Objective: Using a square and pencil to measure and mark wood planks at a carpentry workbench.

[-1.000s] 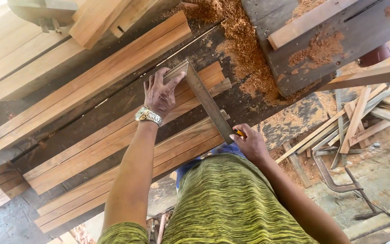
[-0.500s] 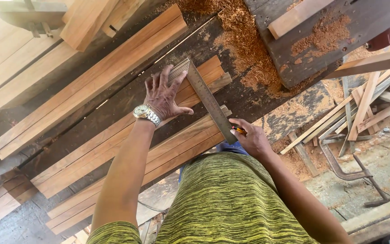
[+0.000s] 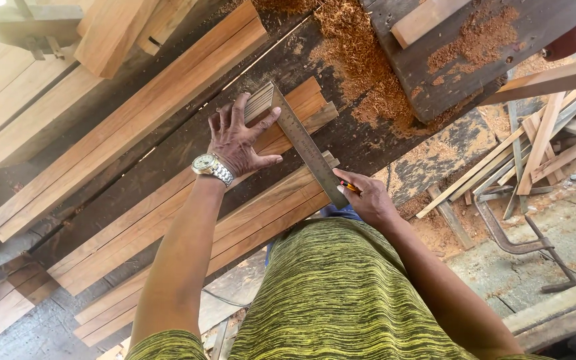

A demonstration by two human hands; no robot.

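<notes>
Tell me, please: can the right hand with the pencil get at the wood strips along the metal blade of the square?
Probably yes. The right hand sits at the blade's near end with the pencil; the left hand presses beside it, leaving that edge free.

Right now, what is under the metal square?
The square lies across two bundles of wooden strips on a dark bench. The left hand covers its stock; any pencil line under the blade is hidden.

This is a woodworking shop. A dark, worn bench [image 3: 188,143] carries rows of planed wooden slats [image 3: 168,200], with heaps of sawdust [image 3: 355,47] at its far end. Right of the bench, offcut strips [image 3: 535,153] and a metal clamp [image 3: 515,233] lie on the dusty concrete floor [image 3: 568,220]; more planks [image 3: 28,93] are stacked left of the bench.
</notes>
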